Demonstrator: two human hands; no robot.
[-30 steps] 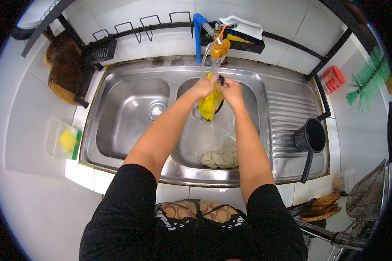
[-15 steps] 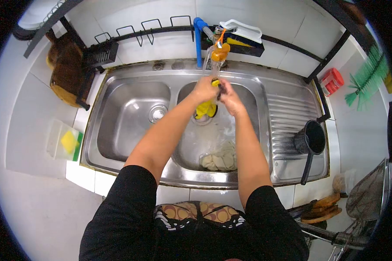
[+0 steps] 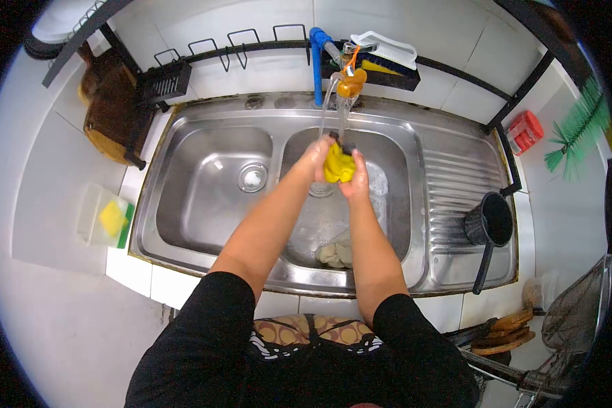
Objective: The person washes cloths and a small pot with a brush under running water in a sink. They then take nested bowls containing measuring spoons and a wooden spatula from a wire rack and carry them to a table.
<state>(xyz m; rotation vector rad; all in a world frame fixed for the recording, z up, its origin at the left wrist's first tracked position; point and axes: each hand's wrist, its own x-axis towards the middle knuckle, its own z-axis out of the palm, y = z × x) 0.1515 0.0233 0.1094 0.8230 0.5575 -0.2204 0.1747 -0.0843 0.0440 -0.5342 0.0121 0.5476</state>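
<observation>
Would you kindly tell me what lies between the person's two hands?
The head view shows a bunched yellow cloth, with a dark part at its top, between the left hand and the right hand; water streams down above it.

Clutching a limp, bright yellow cloth point(image 3: 338, 166) with blackish parts between left hand point(image 3: 314, 160) and right hand point(image 3: 358, 179). Bunched into a small, creased wad, with the dark portion nearest the tap point(image 3: 350, 84) and yellow folds farther from it. Held below the tap, under its falling water point(image 3: 344, 114). Too crumpled to show full shape.
</observation>
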